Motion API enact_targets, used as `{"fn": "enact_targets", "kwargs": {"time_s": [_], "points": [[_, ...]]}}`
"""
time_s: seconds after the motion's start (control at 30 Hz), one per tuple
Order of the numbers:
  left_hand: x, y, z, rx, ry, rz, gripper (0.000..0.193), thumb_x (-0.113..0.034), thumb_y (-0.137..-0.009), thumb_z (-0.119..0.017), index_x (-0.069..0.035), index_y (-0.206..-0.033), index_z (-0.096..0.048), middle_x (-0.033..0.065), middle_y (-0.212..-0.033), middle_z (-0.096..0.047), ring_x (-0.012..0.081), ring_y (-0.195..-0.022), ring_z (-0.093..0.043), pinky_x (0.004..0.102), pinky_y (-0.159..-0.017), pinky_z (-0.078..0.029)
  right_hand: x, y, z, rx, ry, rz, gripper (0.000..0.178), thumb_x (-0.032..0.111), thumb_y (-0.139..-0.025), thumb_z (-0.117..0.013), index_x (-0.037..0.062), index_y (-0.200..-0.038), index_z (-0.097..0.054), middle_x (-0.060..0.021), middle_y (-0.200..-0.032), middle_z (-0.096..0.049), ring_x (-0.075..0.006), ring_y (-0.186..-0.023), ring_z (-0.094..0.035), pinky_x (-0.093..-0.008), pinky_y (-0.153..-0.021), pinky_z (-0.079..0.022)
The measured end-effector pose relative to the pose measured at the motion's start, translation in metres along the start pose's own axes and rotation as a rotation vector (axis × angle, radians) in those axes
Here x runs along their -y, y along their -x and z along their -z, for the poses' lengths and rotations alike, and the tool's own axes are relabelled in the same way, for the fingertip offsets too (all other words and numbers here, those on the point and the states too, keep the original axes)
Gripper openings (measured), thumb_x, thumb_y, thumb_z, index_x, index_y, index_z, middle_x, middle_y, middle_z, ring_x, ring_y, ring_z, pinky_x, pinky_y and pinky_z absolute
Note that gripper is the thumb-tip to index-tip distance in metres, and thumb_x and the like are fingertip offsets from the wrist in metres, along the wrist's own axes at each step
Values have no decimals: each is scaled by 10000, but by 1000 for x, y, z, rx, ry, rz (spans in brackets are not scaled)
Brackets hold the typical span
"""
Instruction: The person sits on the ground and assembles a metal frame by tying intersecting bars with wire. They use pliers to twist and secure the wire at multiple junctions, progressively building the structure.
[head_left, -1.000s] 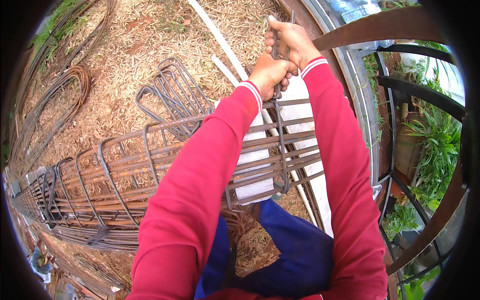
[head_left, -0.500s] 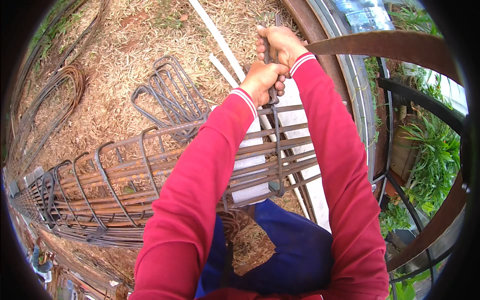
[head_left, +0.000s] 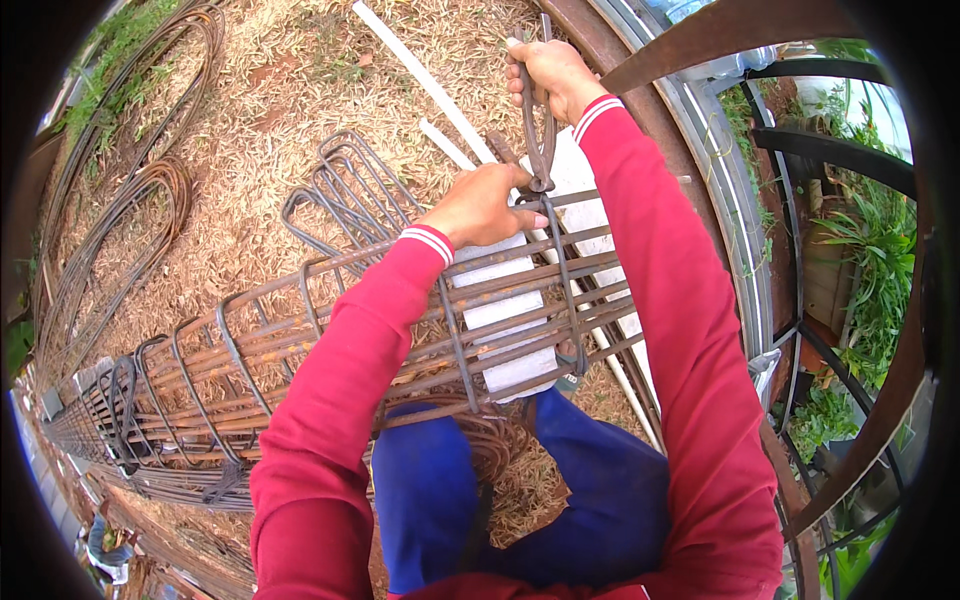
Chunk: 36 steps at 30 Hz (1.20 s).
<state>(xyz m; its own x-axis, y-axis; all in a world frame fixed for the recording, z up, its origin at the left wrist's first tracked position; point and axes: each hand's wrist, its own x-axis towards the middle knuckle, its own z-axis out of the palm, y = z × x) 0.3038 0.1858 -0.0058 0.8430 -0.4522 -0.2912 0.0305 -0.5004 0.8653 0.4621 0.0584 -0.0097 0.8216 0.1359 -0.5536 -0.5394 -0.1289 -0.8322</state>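
My right hand (head_left: pixel 556 80) is closed around the handles of steel pincers (head_left: pixel 535 135), at the far end of my outstretched arm. Their jaws point down and meet the upper corner of a bent steel stirrup (head_left: pixel 562 270) on a rebar cage (head_left: pixel 330 320). Beside the jaws, my left hand (head_left: pixel 482 207) rests at the cage's top bar with thumb and forefinger apart; its other fingers are partly hidden. Any tie wire at the jaws is too small to make out. Several rusty long bars run through the stirrups.
Loose bent stirrups (head_left: pixel 350 190) lie on dry leaf litter behind the cage. Coiled rods (head_left: pixel 150 215) sit farther left. A white board (head_left: pixel 510 320) is under the cage, with pale strips (head_left: pixel 425 75) beyond. Curved metal framework (head_left: pixel 840 145) and plants (head_left: pixel 870 290) stand to the right.
My left hand has let go of the pincers and moved down and left to the cage's top bar. My right hand still grips the handles, which now stand farther apart.
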Motion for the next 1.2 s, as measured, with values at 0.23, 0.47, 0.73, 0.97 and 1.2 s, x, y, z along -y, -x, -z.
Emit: {"fn": "enact_targets", "kwargs": {"time_s": [0.23,0.47,0.73,0.97,1.2], "points": [[12,-11,4,96,52,-77,486,-213,-786,-832,64,-1158,-690,257,-1106,-715,327,-1069,-683,395,-968,-497,-6,-6,1,-67,35,-129,217,182,-1062,-482,52,-892,-517,-23,-729,-502,-130,-567,-486,-341,-521,-473],[3,-11,18,122,431,7,780,-205,-734,-875,62,-1380,-531,250,-1288,-628,315,-1260,-569,431,-1077,-424,-7,-8,-1,-117,42,-143,225,169,-1039,-531,32,-861,-535,-34,-685,-523,-161,-535,-521,-344,-477,-477],[-53,-68,-20,-460,326,223,509,-157,-815,-777,90,-1215,-581,209,-1000,-712,305,-979,-704,400,-854,-549,24,47,-10,-502,462,296,491,326,-1007,-585,3,-638,-563,-95,-530,-538,-217,-459,-549,-410,-440,-425],[-37,-76,-14,-296,773,151,271,-249,-885,-755,-32,-770,-641,40,-601,-615,110,-457,-546,276,-433,-416,26,41,40,231,-159,297,443,381,-930,-735,47,-1197,-618,-109,-928,-719,-231,-805,-709,-393,-712,-599],[-24,-79,-4,138,1024,17,239,-253,-882,-781,-68,-822,-642,10,-652,-592,79,-498,-508,226,-481,-412,16,35,57,684,-684,121,249,308,-978,-665,98,-1105,-620,-65,-809,-629,-254,-744,-657,-406,-679,-586]]}}
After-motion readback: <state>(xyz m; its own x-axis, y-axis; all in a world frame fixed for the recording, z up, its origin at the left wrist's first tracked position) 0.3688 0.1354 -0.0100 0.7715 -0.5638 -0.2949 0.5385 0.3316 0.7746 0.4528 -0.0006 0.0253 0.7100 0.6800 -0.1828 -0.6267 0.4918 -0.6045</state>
